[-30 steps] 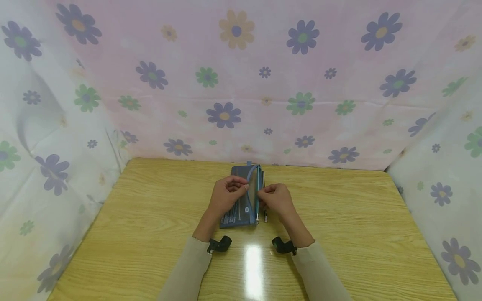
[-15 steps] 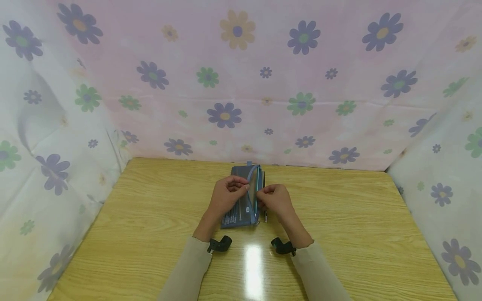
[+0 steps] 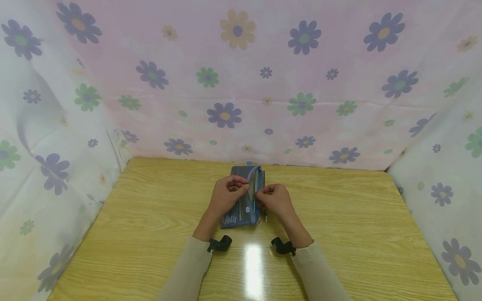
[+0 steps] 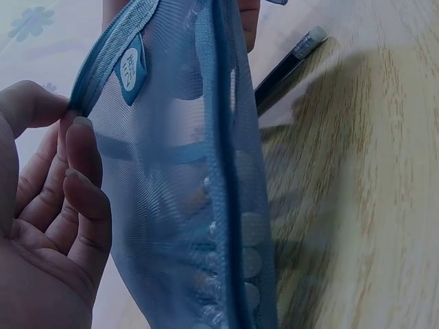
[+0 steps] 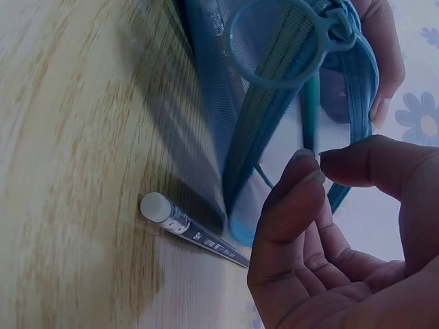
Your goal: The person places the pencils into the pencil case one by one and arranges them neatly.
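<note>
A blue mesh pencil pouch lies lengthwise near the table's far edge, its zipper parted. My left hand pinches the zippered edge between thumb and fingertips, lifting that side. At the opening, my right hand pinches a slim teal pencil with thumb and index finger. That pencil lies inside the opening, its lower part hidden by the fingertips. Through the mesh, several rounded clear ends show. A round zipper pull hangs at the pouch's end.
A black pencil with a white eraser lies on the wood-grain table, just right of the pouch and under my right hand. Flower-print cloth stands behind the table and along both sides. Both wrists wear black cameras.
My right hand has moved slightly left with the teal pencil, which has gone from the pouch's right edge into the opening. My left hand keeps its grip on the zippered edge.
</note>
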`<state>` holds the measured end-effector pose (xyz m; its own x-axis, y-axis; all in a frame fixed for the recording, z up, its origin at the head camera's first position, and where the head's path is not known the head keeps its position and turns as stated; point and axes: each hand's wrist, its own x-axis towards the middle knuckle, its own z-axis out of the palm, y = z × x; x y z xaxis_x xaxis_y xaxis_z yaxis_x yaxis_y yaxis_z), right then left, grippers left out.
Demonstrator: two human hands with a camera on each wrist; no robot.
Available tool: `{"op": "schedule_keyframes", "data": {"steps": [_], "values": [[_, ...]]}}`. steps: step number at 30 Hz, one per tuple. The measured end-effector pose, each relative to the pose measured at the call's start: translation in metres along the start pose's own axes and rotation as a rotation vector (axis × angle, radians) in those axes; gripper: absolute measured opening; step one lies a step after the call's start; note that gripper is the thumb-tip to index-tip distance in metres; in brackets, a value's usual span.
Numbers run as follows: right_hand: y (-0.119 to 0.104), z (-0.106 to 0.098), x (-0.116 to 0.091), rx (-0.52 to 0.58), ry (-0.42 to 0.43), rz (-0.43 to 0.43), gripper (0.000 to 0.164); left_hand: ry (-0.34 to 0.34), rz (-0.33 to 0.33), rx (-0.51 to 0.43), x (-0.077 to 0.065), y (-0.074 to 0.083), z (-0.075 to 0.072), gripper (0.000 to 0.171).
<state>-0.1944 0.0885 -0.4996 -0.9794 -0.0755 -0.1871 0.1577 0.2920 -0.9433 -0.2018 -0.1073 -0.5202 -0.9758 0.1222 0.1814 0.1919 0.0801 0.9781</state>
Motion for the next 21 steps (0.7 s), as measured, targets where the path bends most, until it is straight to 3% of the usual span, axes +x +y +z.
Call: {"op": "schedule_keyframes", "data": {"steps": [16, 21], "values": [[-0.0042, -0.0009, -0.0018, -0.017, -0.012, 0.000, 0.013, -0.002, 0.015, 0.025, 0.0001, -0.0001, -0.0003, 0.017], [-0.0035, -0.0006, -0.0014, -0.080, -0.039, -0.018, 0.012, -0.001, 0.014, 0.025, 0.0002, -0.0001, -0.0007, 0.016]]}}
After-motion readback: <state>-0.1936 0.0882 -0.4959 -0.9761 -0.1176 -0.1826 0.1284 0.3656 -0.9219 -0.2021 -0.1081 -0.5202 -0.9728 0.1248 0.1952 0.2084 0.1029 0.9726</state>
